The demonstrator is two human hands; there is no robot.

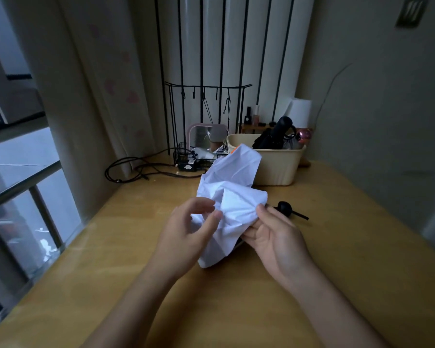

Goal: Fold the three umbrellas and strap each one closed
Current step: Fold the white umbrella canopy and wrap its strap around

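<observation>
Both hands are raised over a wooden desk (349, 252), with a white umbrella (232, 197) between them.

Right hand (274, 234): it grips the umbrella's bunched cloth. The thumb lies on top of the fabric and the fingers curl beneath the bundle, palm turned up and inward.

Left hand (191, 227): just left of the right hand, with the cloth between the two. The fingers are loosely curved and their tips are at the fabric's left edge. Cannot tell whether they pinch it or only touch it.

White umbrella: crumpled and not neatly folded. The cloth billows up and away from the hands, and its lower end hangs below them towards the desk. A small orange patch (234, 149) shows at the far top edge.

Just beyond the right hand's fingertips, a black knob (284, 208) lies on the desk with a thin black strip trailing to the right. Cannot tell whether it is joined to the white umbrella.

Farther out beyond the hands is a beige bin (279, 169), partly hidden by the raised cloth. A black umbrella (278, 136) stands in it, handle up and leaning right. Something grey is beside it in the bin, too unclear to name.

Far out and left of the left hand are a pink-framed mirror (195, 133), a black wire rack (206, 87) and black cables (133, 169) looped on the desk. A window rail and curtain are at the far left.
</observation>
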